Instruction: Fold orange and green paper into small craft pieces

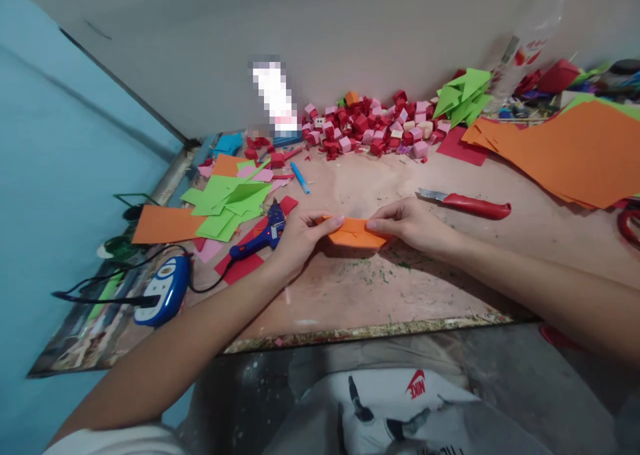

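Note:
A small folded piece of orange paper [356, 234] is held between my two hands, above the middle of the table. My left hand [306, 235] pinches its left end, thumb on top. At the right end my right hand [404, 222] grips it the same way, fingers behind the paper and partly hidden. Just left of my left hand lies a blue glue gun [257, 238] on red paper. A utility knife with a red handle [475, 205] rests beyond my right hand, its blade pointing left.
Many small red and pink paper cubes [370, 132] are heaped along the wall. Green paper pieces [233, 202] lie left, near a blue-and-white power strip [165, 292] with cords. Large orange sheets [575, 152] and a plastic bottle [525, 55] are at right. A blue pen [301, 178] lies behind my hands.

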Motion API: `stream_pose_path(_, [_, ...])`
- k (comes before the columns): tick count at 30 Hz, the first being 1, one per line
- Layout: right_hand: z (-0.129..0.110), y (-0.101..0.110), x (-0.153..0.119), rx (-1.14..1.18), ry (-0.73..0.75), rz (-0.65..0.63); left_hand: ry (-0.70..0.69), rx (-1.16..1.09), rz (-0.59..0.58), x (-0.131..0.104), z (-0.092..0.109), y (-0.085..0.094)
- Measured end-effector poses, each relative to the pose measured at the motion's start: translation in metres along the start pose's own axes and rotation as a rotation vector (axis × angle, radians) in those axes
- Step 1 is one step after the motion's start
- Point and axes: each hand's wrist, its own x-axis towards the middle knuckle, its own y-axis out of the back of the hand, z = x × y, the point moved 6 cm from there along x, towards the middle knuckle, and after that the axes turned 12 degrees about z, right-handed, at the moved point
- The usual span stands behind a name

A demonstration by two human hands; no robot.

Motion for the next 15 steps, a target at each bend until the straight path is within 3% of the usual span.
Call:
stream_pose_path(4, [0.005,-0.007,-0.003,0.113,-0.104,-0.067,0.045,-0.047,0.035,0.004,-0.003,0.005])
stream_pose_path(8, [0.003,-0.006,-0.004,0.108,-0.091,-0.037,0.033,-0.082,0.061,0.005,-0.004,0.006])
stream_pose_path(15, [-0.012,-0.005,-0.008,-0.039,0.068,-0.121,0.013,-0.108,0.047,0.006,-0.004,0.006])
